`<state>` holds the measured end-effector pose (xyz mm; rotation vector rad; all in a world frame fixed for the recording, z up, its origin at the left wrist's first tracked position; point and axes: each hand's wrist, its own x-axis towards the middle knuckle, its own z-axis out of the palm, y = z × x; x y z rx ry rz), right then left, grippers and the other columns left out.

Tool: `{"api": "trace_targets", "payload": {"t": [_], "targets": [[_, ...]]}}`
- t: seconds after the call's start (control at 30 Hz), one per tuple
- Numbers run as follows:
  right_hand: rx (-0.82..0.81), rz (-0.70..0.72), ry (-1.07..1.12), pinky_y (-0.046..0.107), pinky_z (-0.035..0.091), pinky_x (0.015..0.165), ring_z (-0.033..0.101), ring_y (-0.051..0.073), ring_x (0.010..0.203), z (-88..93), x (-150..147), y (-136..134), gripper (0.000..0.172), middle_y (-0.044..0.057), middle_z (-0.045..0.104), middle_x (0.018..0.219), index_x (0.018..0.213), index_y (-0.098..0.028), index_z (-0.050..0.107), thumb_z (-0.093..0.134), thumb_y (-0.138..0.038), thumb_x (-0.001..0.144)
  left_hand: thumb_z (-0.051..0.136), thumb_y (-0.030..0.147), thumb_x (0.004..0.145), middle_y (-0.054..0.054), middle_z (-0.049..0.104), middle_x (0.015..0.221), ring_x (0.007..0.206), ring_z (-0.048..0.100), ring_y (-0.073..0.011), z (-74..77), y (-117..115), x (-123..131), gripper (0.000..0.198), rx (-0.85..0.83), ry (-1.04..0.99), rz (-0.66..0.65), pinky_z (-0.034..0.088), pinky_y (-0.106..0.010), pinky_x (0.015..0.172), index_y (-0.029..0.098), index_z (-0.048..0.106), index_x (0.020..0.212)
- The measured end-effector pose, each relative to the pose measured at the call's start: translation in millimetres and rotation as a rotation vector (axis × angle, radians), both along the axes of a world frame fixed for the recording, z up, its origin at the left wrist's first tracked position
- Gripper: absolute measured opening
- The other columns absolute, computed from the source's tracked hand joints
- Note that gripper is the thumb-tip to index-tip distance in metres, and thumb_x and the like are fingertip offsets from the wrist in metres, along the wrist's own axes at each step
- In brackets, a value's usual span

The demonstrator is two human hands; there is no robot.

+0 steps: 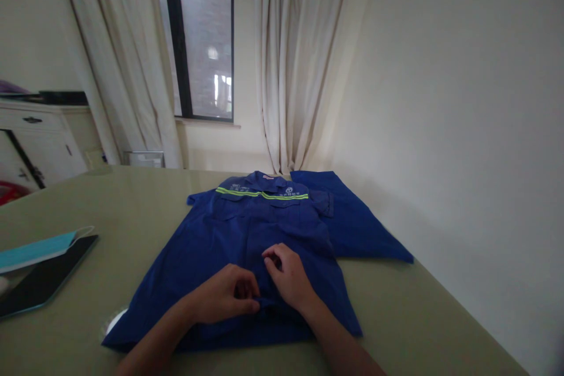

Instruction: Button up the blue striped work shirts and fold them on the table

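A blue short-sleeved work shirt [282, 235] lies front up, its collar at the far end and its hem towards me. A yellow-green reflective stripe and pale printing cross its chest. Low on the front opening, my left hand [229, 294] pinches the cloth between thumb and fingers, raising a small fold. My right hand [288, 273] is just above and to the right, over the middle of the front. Its fingers are curled towards the thumb; anything held between the tips is too small to make out.
The shirt rests on a greenish table [145, 205]. A folded blue cloth [361, 217] lies partly under its right side, beside the wall. To the left, a light blue face mask [39, 249] overlaps a dark flat object [48, 279]. A white round item [115, 322] shows beside the left hem.
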<state>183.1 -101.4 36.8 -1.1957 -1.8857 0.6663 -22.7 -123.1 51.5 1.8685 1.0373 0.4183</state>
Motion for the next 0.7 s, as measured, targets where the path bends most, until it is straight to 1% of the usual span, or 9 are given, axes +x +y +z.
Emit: {"api": "trace_targets", "payload": {"t": [0.1,0.2,0.43,0.7], "targets": [[0.006,0.032,-0.071,0.025,0.046,0.075,0.062,0.015,0.08,-1.7,-0.7,-2.1,0.021,0.002,0.067,0.095,0.103,-0.022,0.072,0.059,-0.012,0.089,0.075,0.033,0.076,0.003,0.066,0.068,0.064,0.058,-0.0126,3.2,-4.1,2.3,0.02,-0.014,-0.003,-0.012,0.041,-0.02,0.058,0.016,0.073,0.086],[0.0,0.051,-0.103,0.025,0.046,0.078,0.063,0.015,0.084,-2.9,-0.7,-3.4,0.022,0.002,0.067,0.098,0.106,-0.022,0.071,0.059,-0.012,0.09,0.073,0.032,0.077,0.002,0.066,0.068,0.064,0.059,-0.0128,2.6,-4.9,4.1,0.018,-0.003,0.012,-0.012,0.042,-0.02,0.058,0.017,0.073,0.086],[-0.021,0.06,-0.164,0.025,0.046,0.079,0.064,0.015,0.086,-3.8,-0.6,-4.7,0.02,0.002,0.067,0.098,0.105,-0.023,0.07,0.06,-0.013,0.09,0.068,0.033,0.079,0.002,0.064,0.069,0.065,0.058,-0.013,-1.0,-5.6,6.1,0.019,0.036,0.055,-0.011,0.042,-0.021,0.059,0.017,0.07,0.088],[-0.02,0.077,-0.191,0.024,0.046,0.08,0.063,0.015,0.086,-0.7,-1.1,-6.2,0.023,0.002,0.066,0.099,0.107,-0.023,0.07,0.058,-0.011,0.091,0.065,0.031,0.081,0.004,0.061,0.069,0.063,0.053,-0.0112,-3.5,-5.9,7.7,0.014,0.066,0.067,-0.028,0.038,-0.02,0.057,0.018,0.065,0.086]]}}
